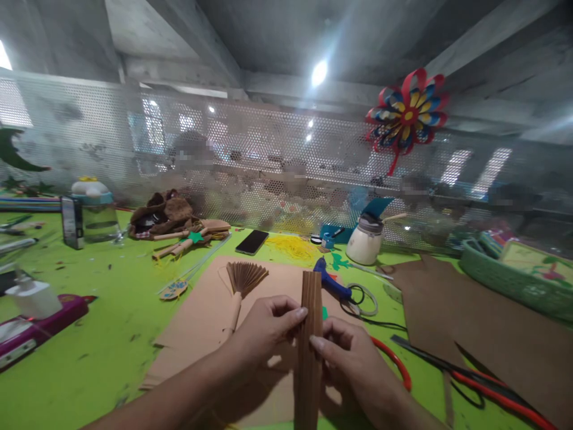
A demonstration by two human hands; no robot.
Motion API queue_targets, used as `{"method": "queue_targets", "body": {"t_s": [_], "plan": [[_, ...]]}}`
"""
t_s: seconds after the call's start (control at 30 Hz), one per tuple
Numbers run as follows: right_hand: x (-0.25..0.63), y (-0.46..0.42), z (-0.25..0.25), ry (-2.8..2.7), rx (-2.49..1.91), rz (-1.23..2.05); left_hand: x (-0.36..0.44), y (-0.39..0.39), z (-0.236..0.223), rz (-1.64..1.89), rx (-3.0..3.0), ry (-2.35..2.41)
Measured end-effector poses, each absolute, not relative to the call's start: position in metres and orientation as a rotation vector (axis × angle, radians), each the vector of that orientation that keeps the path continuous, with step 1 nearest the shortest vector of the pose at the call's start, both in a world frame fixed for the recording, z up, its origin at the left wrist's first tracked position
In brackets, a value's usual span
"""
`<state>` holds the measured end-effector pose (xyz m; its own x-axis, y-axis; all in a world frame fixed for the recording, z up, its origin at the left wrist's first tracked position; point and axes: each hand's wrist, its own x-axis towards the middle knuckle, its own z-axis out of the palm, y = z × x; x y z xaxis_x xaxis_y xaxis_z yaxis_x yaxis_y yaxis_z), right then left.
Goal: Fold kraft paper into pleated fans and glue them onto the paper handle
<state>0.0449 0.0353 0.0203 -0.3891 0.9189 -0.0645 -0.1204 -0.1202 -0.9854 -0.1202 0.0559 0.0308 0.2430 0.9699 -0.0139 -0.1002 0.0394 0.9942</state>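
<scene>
A strip of brown paper folded into tight pleats (310, 334) stands upright between my hands. My left hand (264, 328) pinches its left side, thumb against the top half. From the right, my right hand (349, 358) presses on it with closed fingers. Both hands hover over a sheet of brown cardboard (201, 322) on the green table (98, 340). A finished pleated paper fan on a stick (242, 283) lies on that cardboard just left of my hands.
A blue glue gun (332, 282) with a black cord lies behind the strip. Red-handled scissors (470, 373) and more cardboard (483, 322) sit to the right. A phone (252, 242), a white jar (366, 239), a green basket (514, 275) and a perforated screen (268, 161) line the back.
</scene>
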Motion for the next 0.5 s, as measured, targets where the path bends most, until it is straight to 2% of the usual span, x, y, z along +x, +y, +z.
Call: {"method": "queue_targets", "body": {"t_s": [0.5], "plan": [[0.0421, 0.0345, 0.0176, -1.359, -1.001, 1.559, -0.1217, 0.0600, 0.0280, 1.015, 1.127, 0.826]]}}
